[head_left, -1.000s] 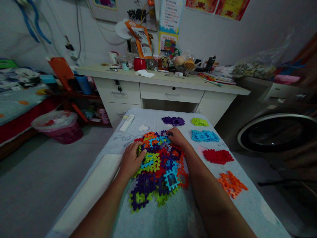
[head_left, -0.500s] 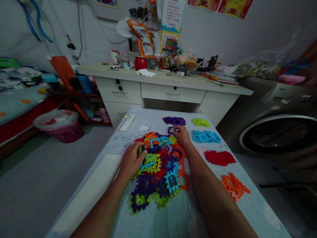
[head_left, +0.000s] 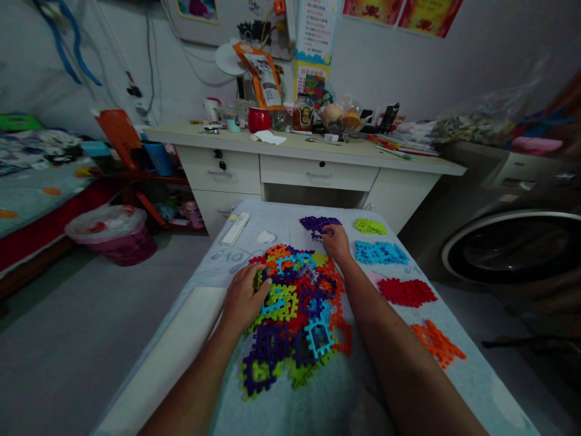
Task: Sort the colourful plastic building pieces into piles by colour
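Purple tile [head_left: 316, 236] is pinched in the fingers of the right hand [head_left: 336, 243], at the near edge of the purple pile [head_left: 319, 222], toward the far end of the tabletop [head_left: 267, 213]. Left hand [head_left: 244, 298] rests on the mixed pile's [head_left: 290, 303] left side, thumb wide of the fingers. Green pile [head_left: 370, 226], blue pile [head_left: 381, 252], red pile [head_left: 407, 292] and orange pile [head_left: 436, 343] line the right side, spaced apart.

Wall [head_left: 390, 79]: dim grey light is cast here, the right side swallowed in gloom.
Washing machine [head_left: 517, 242]: held in deep shade, its shape pulled wide by edge distortion.
Table [head_left: 290, 212]: soft, cool light is spread over it, the near end dulled by shadow.
Pile of pieces [head_left: 290, 303]: colours are rendered vivid, fine teeth softened.
Poster [head_left: 315, 33]: small print is smeared beyond reading.
Forearms [head_left: 381, 327]: optically stretched toward the bottom edge.
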